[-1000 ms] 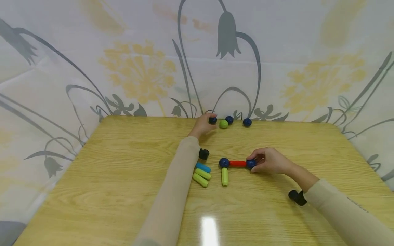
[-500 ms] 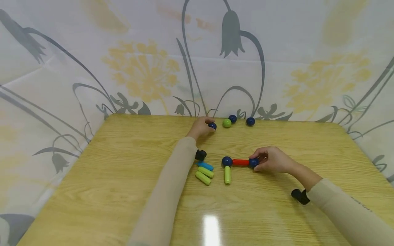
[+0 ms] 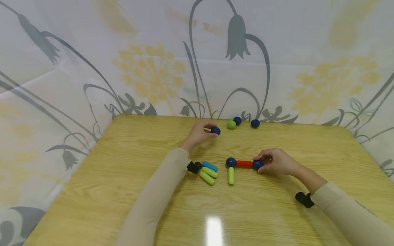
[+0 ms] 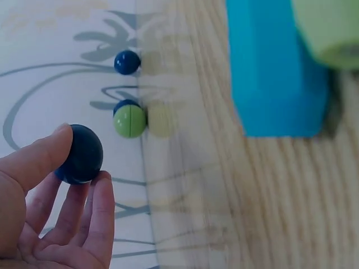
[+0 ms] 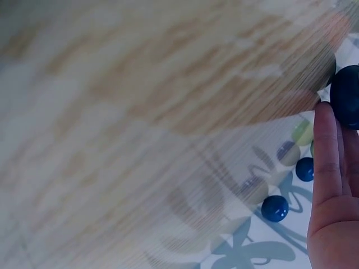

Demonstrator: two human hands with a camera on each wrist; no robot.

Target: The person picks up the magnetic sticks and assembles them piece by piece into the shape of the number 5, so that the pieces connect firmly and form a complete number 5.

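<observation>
At the left, a beige left sleeve reaches across the wood-grained table toward its far side. The left hand grips a dark blue ball between thumb and fingers, left of the middle near the far edge. A black wrist device sits at the cuff. Just right of it and nearer lie three loose rods, side by side and slanting: a blue rod farthest, then a lime rod, then a second lime rod nearest.

Along the far edge, right of the left hand, a green ball with a thin seam stands just in front of a far blue ball; another blue ball is a little apart on their right.

Nearer, right of the loose rods, a corner ball in blue meets an upright-pointing lime stick on its near side and a red rod on its right. The red rod ends at a blue end ball, pinched by the right hand. Small dark marks on the right sleeve may be lettering, but cannot be read from here.
</observation>
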